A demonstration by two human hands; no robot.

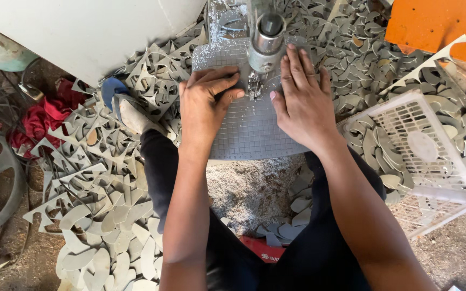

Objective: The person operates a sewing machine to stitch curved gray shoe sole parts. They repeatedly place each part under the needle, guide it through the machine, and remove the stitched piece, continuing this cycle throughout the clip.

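Floor: dusty ground heaped with pale curved offcuts; white slatted basket at right
Sheet: grey gridded sheet, flat beneath the metal machine head
Left hand: open, fingers flat on sheet
Right hand: open, palm pressing sheet
Hidden: cutting tip small, unclear

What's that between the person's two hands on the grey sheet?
In the head view, the machine's needle foot comes down onto the grey gridded sheet between the left hand and the right hand.
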